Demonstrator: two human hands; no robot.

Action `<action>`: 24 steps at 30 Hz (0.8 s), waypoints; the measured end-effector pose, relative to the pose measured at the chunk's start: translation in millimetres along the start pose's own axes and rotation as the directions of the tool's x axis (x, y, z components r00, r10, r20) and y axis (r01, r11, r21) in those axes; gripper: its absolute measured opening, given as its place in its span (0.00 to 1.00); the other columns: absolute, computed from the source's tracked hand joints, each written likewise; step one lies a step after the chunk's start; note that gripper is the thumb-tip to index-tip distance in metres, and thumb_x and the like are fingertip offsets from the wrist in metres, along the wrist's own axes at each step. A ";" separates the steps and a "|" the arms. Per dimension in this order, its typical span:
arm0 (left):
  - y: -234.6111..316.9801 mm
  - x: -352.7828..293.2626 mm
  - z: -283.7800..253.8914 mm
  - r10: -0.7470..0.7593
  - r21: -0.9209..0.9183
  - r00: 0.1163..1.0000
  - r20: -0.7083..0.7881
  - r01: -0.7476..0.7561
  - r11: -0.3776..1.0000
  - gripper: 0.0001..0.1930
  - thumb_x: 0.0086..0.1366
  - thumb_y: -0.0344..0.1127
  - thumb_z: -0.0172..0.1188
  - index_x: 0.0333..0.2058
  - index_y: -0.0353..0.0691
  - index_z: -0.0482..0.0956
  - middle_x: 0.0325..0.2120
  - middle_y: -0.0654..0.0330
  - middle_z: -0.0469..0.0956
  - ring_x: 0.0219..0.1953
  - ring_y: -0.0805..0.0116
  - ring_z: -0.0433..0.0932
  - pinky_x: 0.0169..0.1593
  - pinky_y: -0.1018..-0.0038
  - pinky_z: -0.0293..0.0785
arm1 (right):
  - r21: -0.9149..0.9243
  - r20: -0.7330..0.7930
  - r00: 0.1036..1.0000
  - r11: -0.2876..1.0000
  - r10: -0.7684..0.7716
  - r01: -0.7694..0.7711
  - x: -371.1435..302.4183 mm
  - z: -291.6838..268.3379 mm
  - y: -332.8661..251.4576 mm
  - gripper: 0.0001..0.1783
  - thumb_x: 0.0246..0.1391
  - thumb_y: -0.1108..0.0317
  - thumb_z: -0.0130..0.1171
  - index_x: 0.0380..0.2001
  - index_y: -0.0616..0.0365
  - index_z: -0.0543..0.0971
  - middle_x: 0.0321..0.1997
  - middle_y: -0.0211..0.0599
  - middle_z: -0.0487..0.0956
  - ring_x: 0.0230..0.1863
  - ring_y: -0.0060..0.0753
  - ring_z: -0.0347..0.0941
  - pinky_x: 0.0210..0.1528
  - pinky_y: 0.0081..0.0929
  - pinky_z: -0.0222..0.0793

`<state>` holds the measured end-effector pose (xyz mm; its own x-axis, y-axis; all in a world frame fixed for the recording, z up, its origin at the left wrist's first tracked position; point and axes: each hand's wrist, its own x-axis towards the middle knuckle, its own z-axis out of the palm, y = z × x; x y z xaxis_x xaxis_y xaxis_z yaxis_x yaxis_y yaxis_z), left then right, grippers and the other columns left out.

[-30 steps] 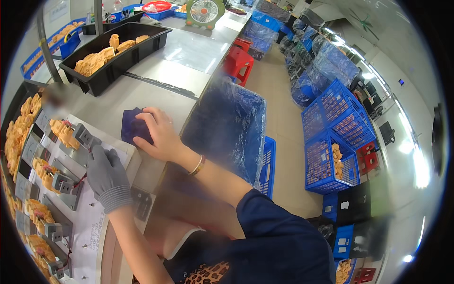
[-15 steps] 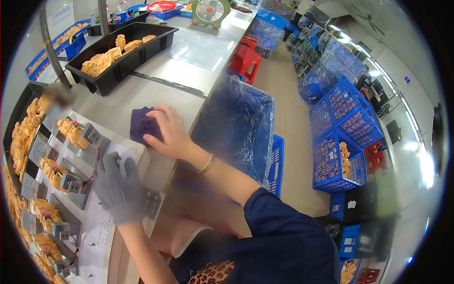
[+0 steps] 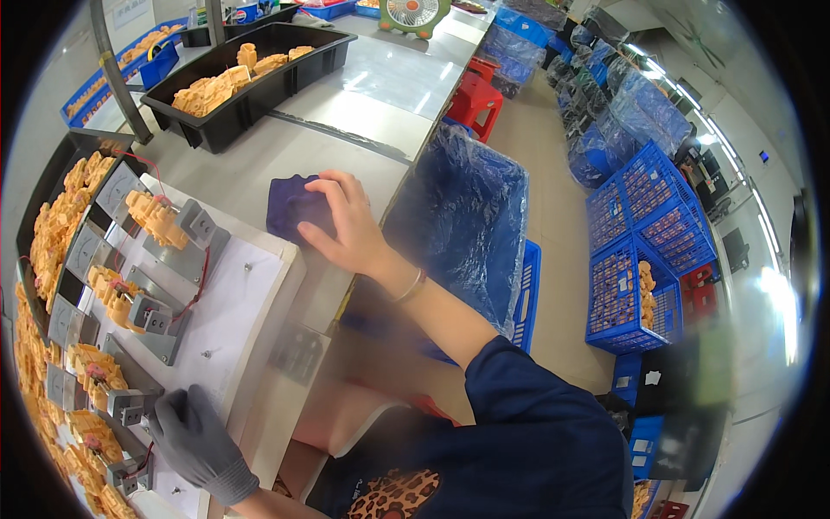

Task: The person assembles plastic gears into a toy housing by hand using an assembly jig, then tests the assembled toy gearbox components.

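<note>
My left hand [image 3: 194, 441], in a grey knit glove, is beside a metal clamp fixture [image 3: 125, 406] low on the white board [image 3: 233, 320]. Its thumb and forefinger are apart; the other fingertips are partly hidden. A yellowish plastic part [image 3: 95, 372] sits in that fixture. Further up the board are similar fixtures with parts, each with a small dial meter [image 3: 119, 192] and thin red wires. My bare right hand [image 3: 350, 229] rests with spread fingers at the edge of a dark purple cloth [image 3: 290, 212] lying flat on the table.
Black trays [image 3: 203, 130] of yellowish parts stand at the far left and along the board's left side. A green fan [image 3: 411, 16] is at the back. Right of the table is a plastic-lined blue crate [image 3: 467, 233]; stacked blue crates [image 3: 618, 294] and a red stool [image 3: 474, 99] stand beyond.
My left hand has moved down along the board from the upper fixtures to a lower one. My right hand stays at the cloth. The whole view has shifted slightly.
</note>
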<state>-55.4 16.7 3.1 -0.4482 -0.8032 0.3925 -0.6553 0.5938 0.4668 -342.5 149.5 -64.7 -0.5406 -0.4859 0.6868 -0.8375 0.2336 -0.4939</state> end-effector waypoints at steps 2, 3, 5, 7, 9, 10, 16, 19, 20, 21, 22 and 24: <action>-9.6 -6.4 -7.6 -0.062 -0.012 0.998 0.011 0.062 0.998 0.09 0.59 0.32 0.60 0.31 0.30 0.74 0.31 0.52 0.73 0.31 0.58 0.74 0.36 0.66 0.70 | 0.004 0.000 1.000 1.000 -0.004 0.004 -0.5 0.3 1.1 0.27 0.50 0.57 0.61 0.51 0.58 0.69 0.56 0.47 0.63 0.58 0.50 0.61 0.59 0.43 0.56; -13.7 -9.0 -11.6 -0.083 -0.061 0.996 0.020 0.084 0.995 0.09 0.59 0.32 0.61 0.31 0.30 0.74 0.31 0.52 0.73 0.31 0.58 0.73 0.36 0.66 0.70 | 0.008 -0.001 1.000 1.000 -0.010 0.010 -0.1 0.5 1.7 0.28 0.50 0.56 0.61 0.51 0.57 0.69 0.56 0.45 0.64 0.57 0.49 0.61 0.57 0.44 0.56; -18.4 -12.9 -14.3 -0.114 -0.104 0.993 0.031 0.116 0.988 0.09 0.59 0.32 0.61 0.31 0.30 0.75 0.30 0.52 0.73 0.31 0.57 0.73 0.36 0.67 0.70 | 0.019 0.008 1.000 1.000 0.006 -0.006 -0.5 0.5 2.0 0.27 0.50 0.56 0.61 0.51 0.57 0.69 0.56 0.45 0.64 0.57 0.49 0.61 0.57 0.44 0.57; -19.4 -16.4 -18.0 -0.145 -0.053 0.989 -0.032 0.143 0.988 0.09 0.62 0.34 0.60 0.33 0.32 0.76 0.29 0.51 0.74 0.32 0.57 0.75 0.38 0.66 0.70 | 0.037 -0.004 1.000 0.999 0.012 -0.012 0.1 4.5 0.2 0.27 0.49 0.57 0.61 0.50 0.57 0.69 0.54 0.45 0.66 0.55 0.49 0.63 0.57 0.43 0.58; -31.0 -17.0 -23.9 -0.113 -0.029 0.991 -0.071 0.111 0.993 0.09 0.60 0.32 0.61 0.30 0.32 0.75 0.28 0.52 0.73 0.30 0.57 0.73 0.35 0.66 0.69 | 0.065 -0.001 1.000 0.998 -0.008 0.008 5.1 12.9 -4.0 0.27 0.48 0.57 0.61 0.49 0.58 0.69 0.52 0.46 0.67 0.54 0.50 0.64 0.57 0.43 0.59; -34.8 -17.4 -23.5 -0.055 -0.026 0.995 -0.088 0.053 0.998 0.08 0.58 0.30 0.62 0.27 0.31 0.74 0.26 0.53 0.71 0.29 0.58 0.71 0.33 0.66 0.68 | 0.057 -0.014 1.000 0.998 -0.013 0.014 4.2 11.6 -2.3 0.27 0.48 0.58 0.61 0.49 0.58 0.69 0.51 0.47 0.68 0.53 0.51 0.65 0.57 0.43 0.60; -31.1 -7.9 -12.5 0.319 0.195 0.931 -0.179 -0.284 0.939 0.09 0.54 0.29 0.62 0.21 0.38 0.71 0.21 0.56 0.68 0.27 0.55 0.70 0.33 0.64 0.68 | -0.023 -0.021 0.998 0.998 -0.053 0.053 8.7 -0.3 3.9 0.26 0.48 0.61 0.62 0.48 0.63 0.70 0.49 0.51 0.70 0.52 0.52 0.66 0.57 0.40 0.62; -42.6 -12.0 -12.7 0.132 0.152 0.985 -0.110 -0.115 0.982 0.09 0.51 0.33 0.64 0.21 0.42 0.72 0.22 0.58 0.69 0.30 0.54 0.72 0.38 0.62 0.70 | -0.023 -0.014 0.999 0.998 -0.052 0.051 7.8 2.7 6.7 0.26 0.49 0.61 0.63 0.48 0.63 0.70 0.50 0.50 0.70 0.54 0.51 0.65 0.58 0.39 0.61; -32.7 -12.2 -11.0 0.192 0.196 0.970 -0.148 -0.162 0.967 0.09 0.50 0.34 0.65 0.21 0.42 0.72 0.22 0.59 0.70 0.30 0.55 0.72 0.40 0.62 0.70 | -0.018 -0.014 0.999 0.998 -0.053 0.053 6.9 4.5 8.1 0.26 0.49 0.61 0.63 0.49 0.63 0.70 0.50 0.50 0.69 0.54 0.51 0.65 0.58 0.39 0.61; -34.1 -12.2 -10.6 0.160 0.193 0.976 -0.148 -0.130 0.973 0.09 0.49 0.34 0.65 0.21 0.43 0.72 0.23 0.60 0.72 0.31 0.56 0.73 0.41 0.63 0.70 | -0.017 -0.010 0.998 0.998 -0.065 0.064 7.6 5.4 7.5 0.25 0.50 0.60 0.62 0.49 0.62 0.70 0.51 0.49 0.69 0.54 0.50 0.65 0.58 0.38 0.62; -30.6 -11.6 -9.7 0.162 0.197 0.976 -0.148 -0.131 0.972 0.09 0.49 0.34 0.65 0.21 0.43 0.72 0.23 0.60 0.72 0.31 0.56 0.73 0.41 0.63 0.70 | -0.014 -0.012 0.998 0.998 -0.063 0.063 6.9 5.7 6.3 0.25 0.50 0.60 0.62 0.49 0.62 0.70 0.51 0.49 0.69 0.54 0.50 0.65 0.58 0.38 0.62; -11.1 -8.4 -3.3 0.272 0.041 0.946 -0.174 -0.269 0.962 0.09 0.50 0.36 0.65 0.26 0.44 0.74 0.27 0.59 0.74 0.33 0.55 0.74 0.41 0.62 0.70 | -0.002 -0.002 0.999 0.999 -0.033 0.033 7.3 4.0 3.8 0.25 0.50 0.61 0.62 0.48 0.62 0.71 0.51 0.49 0.70 0.54 0.49 0.65 0.58 0.38 0.62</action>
<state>-42.4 17.0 -2.8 -0.4965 -0.5902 0.6366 -0.5352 0.7855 0.3108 -349.3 143.5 -63.7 -0.5128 -0.4915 0.7039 -0.8551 0.2193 -0.4699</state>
